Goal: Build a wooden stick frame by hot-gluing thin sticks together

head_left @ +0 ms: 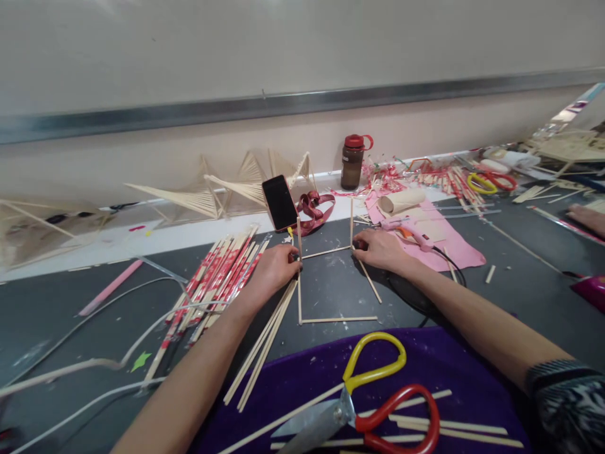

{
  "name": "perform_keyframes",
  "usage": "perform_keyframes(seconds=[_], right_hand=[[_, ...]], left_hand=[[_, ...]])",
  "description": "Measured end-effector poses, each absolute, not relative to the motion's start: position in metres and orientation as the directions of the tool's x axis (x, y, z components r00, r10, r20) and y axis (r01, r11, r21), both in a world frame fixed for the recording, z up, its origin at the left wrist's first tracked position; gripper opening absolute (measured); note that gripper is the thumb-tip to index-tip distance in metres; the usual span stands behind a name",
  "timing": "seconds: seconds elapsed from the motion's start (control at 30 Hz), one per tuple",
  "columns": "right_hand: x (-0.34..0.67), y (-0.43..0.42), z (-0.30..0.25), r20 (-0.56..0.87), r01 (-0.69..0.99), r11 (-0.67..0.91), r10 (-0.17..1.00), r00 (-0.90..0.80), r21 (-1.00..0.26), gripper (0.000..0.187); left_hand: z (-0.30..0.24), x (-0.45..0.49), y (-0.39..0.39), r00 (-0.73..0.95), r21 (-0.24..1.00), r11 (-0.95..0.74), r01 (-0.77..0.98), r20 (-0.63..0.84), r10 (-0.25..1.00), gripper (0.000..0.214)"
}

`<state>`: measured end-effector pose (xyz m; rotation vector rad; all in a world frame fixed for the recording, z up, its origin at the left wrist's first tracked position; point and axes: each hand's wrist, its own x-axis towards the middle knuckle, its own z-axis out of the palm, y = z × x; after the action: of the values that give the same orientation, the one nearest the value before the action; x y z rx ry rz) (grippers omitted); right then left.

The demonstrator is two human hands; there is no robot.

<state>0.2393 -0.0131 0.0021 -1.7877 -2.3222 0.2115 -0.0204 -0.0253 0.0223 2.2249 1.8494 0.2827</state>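
The left hand [275, 268] and right hand [378, 248] each have their grip pinched together at the two far corners of a frame of thin, pale wooden sticks [326, 253], which sits in the middle of a dark grey bench [331, 290], with a stick standing up at each of those corners. To the left lie wooden sticks in red-and-clear wrappers [220, 271]; to the right, a pink glue gun [394, 223] rests on a pink sheet [466, 255]. Behind stands a black-screened phone [278, 202], while nearest the viewer, large scissors with yellow and red handles [348, 407] lie over purple cloth [307, 359].
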Motion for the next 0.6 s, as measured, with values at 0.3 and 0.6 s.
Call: perform_keyframes(seconds=[0.3, 0.6], right_hand=[[0.230, -0.010, -0.002, 0.082, 0.941, 0.232, 0.972, -0.218, -0.247, 0.026], [0.227, -0.008, -0.011, 0.053, 0.951, 0.208, 0.978, -0.201, -0.228, 0.028]], left_hand=[[0.013, -0.016, -0.019, 0.232, 0.250, -0.230, 0.941, 0.019, 0.972, 0.019], [0.005, -0.011, -0.027, 0.176, 0.260, -0.177, 0.949, 0.029, 0.984, 0.020]])
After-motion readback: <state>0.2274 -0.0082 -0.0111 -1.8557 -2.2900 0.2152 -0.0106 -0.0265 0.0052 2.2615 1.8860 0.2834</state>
